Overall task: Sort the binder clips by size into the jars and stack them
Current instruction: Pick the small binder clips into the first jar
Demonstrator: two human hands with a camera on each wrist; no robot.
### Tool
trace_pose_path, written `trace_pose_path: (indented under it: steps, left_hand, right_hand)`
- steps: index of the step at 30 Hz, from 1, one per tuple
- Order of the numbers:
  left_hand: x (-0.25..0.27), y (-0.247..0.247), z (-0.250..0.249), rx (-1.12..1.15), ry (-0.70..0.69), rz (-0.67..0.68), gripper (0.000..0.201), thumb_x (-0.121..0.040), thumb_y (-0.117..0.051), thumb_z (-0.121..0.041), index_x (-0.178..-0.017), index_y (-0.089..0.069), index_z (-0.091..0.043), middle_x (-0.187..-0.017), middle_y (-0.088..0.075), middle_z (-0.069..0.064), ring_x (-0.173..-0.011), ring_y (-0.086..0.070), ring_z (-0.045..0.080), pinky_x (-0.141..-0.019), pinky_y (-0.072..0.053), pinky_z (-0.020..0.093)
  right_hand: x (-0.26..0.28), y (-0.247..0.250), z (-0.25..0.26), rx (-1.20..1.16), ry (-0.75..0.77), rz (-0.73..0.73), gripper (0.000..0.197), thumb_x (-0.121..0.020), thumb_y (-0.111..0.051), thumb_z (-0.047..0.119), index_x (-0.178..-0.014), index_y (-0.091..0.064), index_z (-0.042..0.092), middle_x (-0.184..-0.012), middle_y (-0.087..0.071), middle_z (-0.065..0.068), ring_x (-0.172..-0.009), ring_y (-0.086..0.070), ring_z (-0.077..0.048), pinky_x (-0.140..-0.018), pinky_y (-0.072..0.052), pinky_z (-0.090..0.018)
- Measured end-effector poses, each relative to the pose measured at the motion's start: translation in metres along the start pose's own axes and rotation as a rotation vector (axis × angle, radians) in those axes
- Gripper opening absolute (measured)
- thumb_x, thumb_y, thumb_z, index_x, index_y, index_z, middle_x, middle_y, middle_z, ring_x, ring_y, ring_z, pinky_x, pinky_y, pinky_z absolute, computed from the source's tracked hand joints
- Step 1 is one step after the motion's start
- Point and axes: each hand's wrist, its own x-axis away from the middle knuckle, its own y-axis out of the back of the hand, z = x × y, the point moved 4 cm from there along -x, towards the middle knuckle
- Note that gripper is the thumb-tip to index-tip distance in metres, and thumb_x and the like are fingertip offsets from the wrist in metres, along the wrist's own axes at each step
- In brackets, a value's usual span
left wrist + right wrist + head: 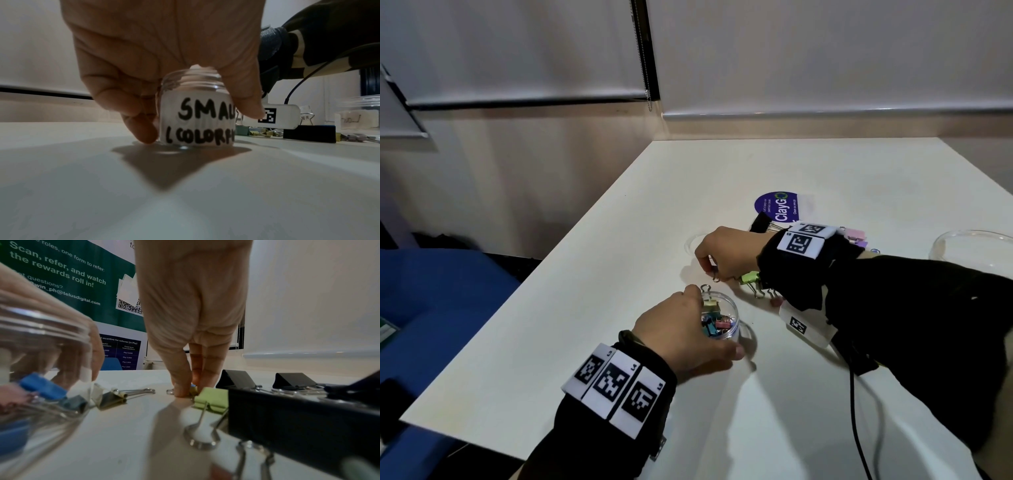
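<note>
A small clear jar [726,330] holding several small coloured binder clips stands on the white table [585,359]. My left hand [714,322] grips it from the side and top. In the left wrist view the jar [197,116] has a white label reading "SMALL (COLORFUL". Just behind it my right hand [710,270] reaches down to the table, its fingertips [180,391] pinching a small clip [193,390]. A light green clip [750,277] lies next to that hand, also seen as the green clip [211,400]. The wrist hides other clips.
Black larger clips [236,379] and pink and purple clips [854,236] lie behind my right wrist, beside a purple round sticker [777,207]. A clear lid [690,241] lies far left of the hand. A larger clear container [969,246] stands at the right. A black cable [854,411] crosses the table.
</note>
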Motion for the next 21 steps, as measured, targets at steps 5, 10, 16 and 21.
trace_pose_path:
  steps: [5, 10, 16, 21]
  left_hand:
    - [0.0, 0.0, 0.001, 0.015, -0.004, 0.002, 0.082, -0.06, -0.071, -0.073, -0.12, -0.043, -0.024, -0.119, -0.057, -0.007, -0.099, -0.055, 0.014, -0.081, -0.049, 0.031]
    - [0.0, 0.0, 0.001, 0.035, -0.007, 0.0, 0.08, -0.06, -0.071, -0.072, -0.118, -0.043, -0.026, -0.114, -0.056, -0.009, -0.093, -0.052, 0.012, -0.077, -0.048, 0.03]
    - [0.0, 0.001, 0.002, 0.048, -0.019, -0.001, 0.078, -0.06, -0.071, -0.072, -0.117, -0.043, -0.026, -0.1, -0.049, -0.012, -0.09, -0.052, 0.012, -0.072, -0.045, 0.028]
    - [-0.001, 0.0, 0.003, 0.052, -0.013, -0.015, 0.074, -0.058, -0.072, -0.071, -0.11, -0.043, -0.027, -0.097, -0.051, -0.012, -0.087, -0.052, 0.012, -0.071, -0.044, 0.028]
  right_hand:
    - [0.003, 0.0, -0.001, -0.043, 0.019, -0.006, 0.018, -0.078, -0.059, -0.007, -0.086, -0.063, 0.009, -0.075, -0.056, 0.006, -0.074, -0.054, -0.014, -0.064, -0.048, -0.026]
    - [0.006, 0.0, -0.001, -0.073, 0.019, -0.015, 0.015, -0.081, -0.058, -0.003, -0.08, -0.059, 0.011, -0.07, -0.052, 0.01, -0.074, -0.054, -0.012, -0.055, -0.04, -0.017]
    - [0.006, -0.001, -0.001, -0.111, -0.002, -0.02, 0.012, -0.077, -0.065, -0.002, -0.079, -0.066, 0.01, -0.067, -0.055, 0.01, -0.066, -0.053, -0.008, -0.051, -0.04, -0.018]
    - [0.018, 0.016, -0.015, -0.328, -0.069, -0.095, 0.012, -0.074, -0.062, -0.001, -0.081, -0.068, 0.007, -0.07, -0.064, 0.002, -0.064, -0.062, -0.014, -0.049, -0.048, -0.016]
